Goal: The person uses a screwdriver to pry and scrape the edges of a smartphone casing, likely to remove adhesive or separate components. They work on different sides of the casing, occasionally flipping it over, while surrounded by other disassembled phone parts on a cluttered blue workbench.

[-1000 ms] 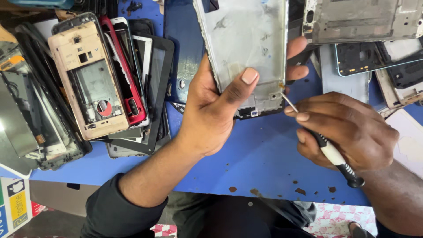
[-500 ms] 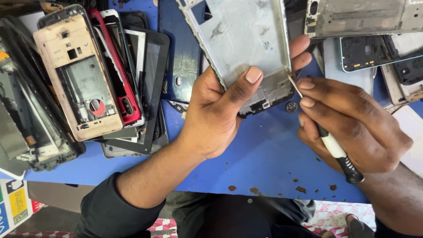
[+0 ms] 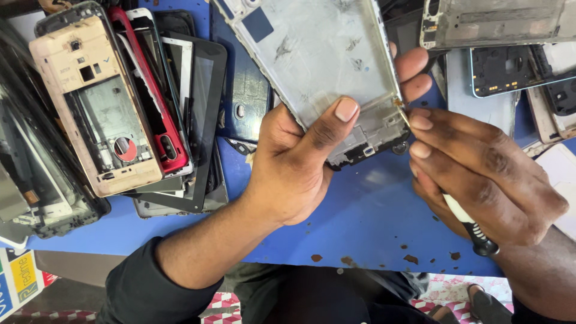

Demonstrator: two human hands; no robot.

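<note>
Silver and flat, the phone frame [image 3: 318,57] is held up over the blue table [image 3: 366,222] by the left hand [image 3: 300,162]. That hand is closed around the frame's lower end, with the thumb pressed on the front and the other fingers wrapped behind, peeking out on the right side. Holding it this way seems to keep the frame steady and tilted so its right edge faces the other hand. The right hand [image 3: 480,174] is closed tight on a small screwdriver [image 3: 465,219] with a white and black handle. The thin metal tip [image 3: 401,111] touches the frame's right edge, just beside the left fingertips, so the two hands are very close there. The handle end pokes out under the palm, near the front edge of the table. On the left lies a crowded pile of old phone parts: a tan phone shell [image 3: 96,102] on top, a red shell [image 3: 150,90] beside it, and dark screen frames [image 3: 201,120] under them. More grey and black phone parts [image 3: 504,54] sit at the top right. Open blue room lies under and between the hands, with small brown bits [image 3: 411,259] near the table's front edge.
</note>
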